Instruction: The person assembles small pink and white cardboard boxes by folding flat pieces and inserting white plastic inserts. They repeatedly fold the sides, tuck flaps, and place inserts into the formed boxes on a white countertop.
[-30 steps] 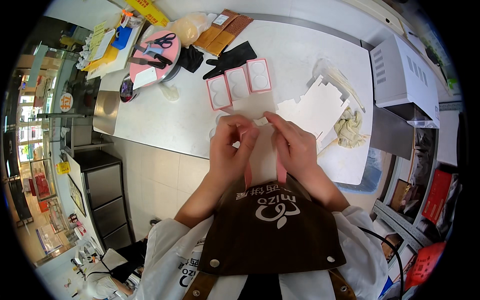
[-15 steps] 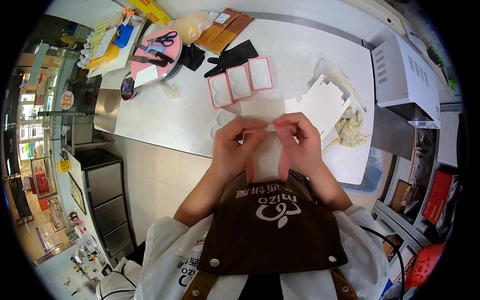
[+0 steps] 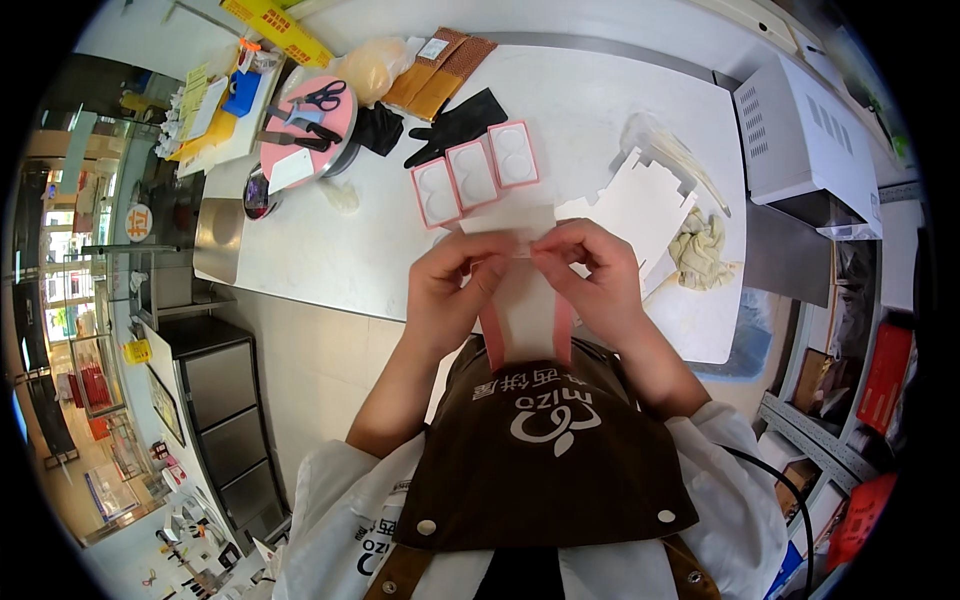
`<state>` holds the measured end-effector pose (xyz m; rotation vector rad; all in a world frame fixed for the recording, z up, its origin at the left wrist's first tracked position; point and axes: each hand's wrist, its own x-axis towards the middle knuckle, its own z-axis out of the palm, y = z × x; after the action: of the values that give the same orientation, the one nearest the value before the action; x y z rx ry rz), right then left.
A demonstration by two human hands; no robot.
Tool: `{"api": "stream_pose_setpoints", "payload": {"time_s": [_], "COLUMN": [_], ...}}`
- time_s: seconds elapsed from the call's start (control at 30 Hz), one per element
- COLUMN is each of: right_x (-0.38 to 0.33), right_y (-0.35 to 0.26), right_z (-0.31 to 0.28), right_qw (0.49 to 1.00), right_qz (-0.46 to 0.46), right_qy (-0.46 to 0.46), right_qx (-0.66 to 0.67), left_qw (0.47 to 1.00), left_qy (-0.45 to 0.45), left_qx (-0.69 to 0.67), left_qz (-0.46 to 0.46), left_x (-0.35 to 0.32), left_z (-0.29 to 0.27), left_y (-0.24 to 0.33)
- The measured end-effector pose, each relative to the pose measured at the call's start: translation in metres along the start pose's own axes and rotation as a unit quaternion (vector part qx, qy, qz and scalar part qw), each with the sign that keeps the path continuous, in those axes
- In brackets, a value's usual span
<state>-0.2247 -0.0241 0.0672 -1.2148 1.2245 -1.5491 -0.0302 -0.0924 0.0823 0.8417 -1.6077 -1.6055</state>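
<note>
Against my apron, a partly folded cardboard box [image 3: 525, 315], white inside with pink side walls, stands between my hands. My left hand [image 3: 450, 290] pinches its far folded edge with thumb and forefinger. On the same edge, close beside, my right hand [image 3: 597, 275] pinches with bent fingers. Beyond the fold a pale flap [image 3: 508, 222] sticks out over the table. Just past it sit three pink-rimmed boxes in a row, a left one [image 3: 436, 193], a middle one [image 3: 472, 173] and a right one [image 3: 515, 154], each showing round shapes inside.
Flat white cardboard blanks [image 3: 645, 205] lie right of my hands on the white table [image 3: 590, 85], beside a crumpled cloth [image 3: 702, 248]. Black gloves [image 3: 455, 127] lie farther back. Scissors [image 3: 322, 96] and knives rest on a pink turntable [image 3: 340, 125]. A white appliance [image 3: 800, 150] stands right.
Both hands keep pinching the box's far edge. They have shifted slightly left, and my left hand now covers the clear round pieces that showed beside it. The view has moved a little.
</note>
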Motion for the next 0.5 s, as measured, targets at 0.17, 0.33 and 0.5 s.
{"api": "stream_pose_setpoints", "payload": {"time_s": [0.17,0.33,0.5], "right_x": [0.010,0.014,0.013], "right_y": [-0.014,-0.016,-0.004], "right_z": [0.006,0.000,-0.009], "right_qw": [0.992,0.995,0.997], "right_qz": [-0.020,0.006,0.047], "right_qy": [0.053,0.028,-0.002], "right_qx": [0.113,0.100,0.059], "left_qw": [0.997,0.994,0.943], "left_qy": [0.044,-0.043,-0.071], "left_qx": [-0.044,0.100,0.314], "left_qz": [0.042,0.009,0.084], "left_x": [0.014,0.024,0.036], "left_z": [0.019,0.004,0.001], "left_y": [0.033,0.039,0.046]}}
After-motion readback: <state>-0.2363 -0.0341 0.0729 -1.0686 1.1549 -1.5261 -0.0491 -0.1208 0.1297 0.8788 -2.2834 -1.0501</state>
